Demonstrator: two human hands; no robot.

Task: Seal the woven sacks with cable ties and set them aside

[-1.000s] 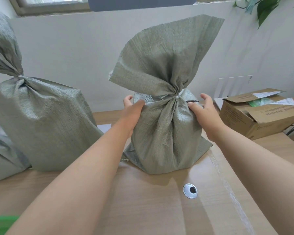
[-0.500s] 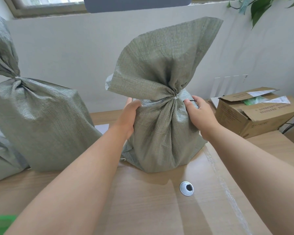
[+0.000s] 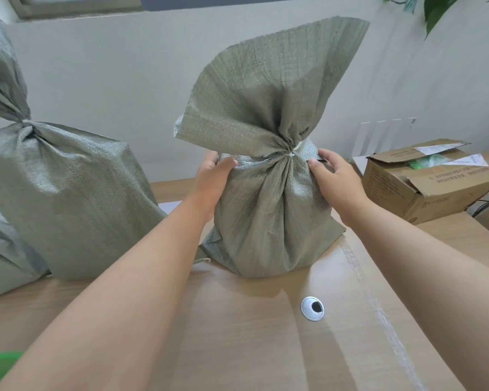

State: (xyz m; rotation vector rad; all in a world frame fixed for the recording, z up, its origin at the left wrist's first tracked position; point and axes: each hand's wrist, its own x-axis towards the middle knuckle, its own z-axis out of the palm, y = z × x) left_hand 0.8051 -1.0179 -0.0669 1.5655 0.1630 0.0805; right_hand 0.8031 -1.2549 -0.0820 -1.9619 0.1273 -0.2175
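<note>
A grey-green woven sack [image 3: 268,221] stands upright on the wooden table [image 3: 237,334], its neck cinched by a white cable tie [image 3: 290,155] with the loose top fanned out above. My left hand [image 3: 213,179] grips the sack's left shoulder, thumb in front and fingers behind. My right hand [image 3: 332,179] grips its right shoulder just below the tie. A second tied sack [image 3: 68,198] stands at the left, close to the first one.
An open cardboard box [image 3: 432,182] sits at the right back of the table. A round cable grommet [image 3: 312,308] lies in the tabletop in front of the sack. Another sack [image 3: 0,255] leans at the far left. The wall is close behind.
Both hands have stayed on the sack's shoulders, and the sack has shifted slightly; my left thumb now lies further across its front.
</note>
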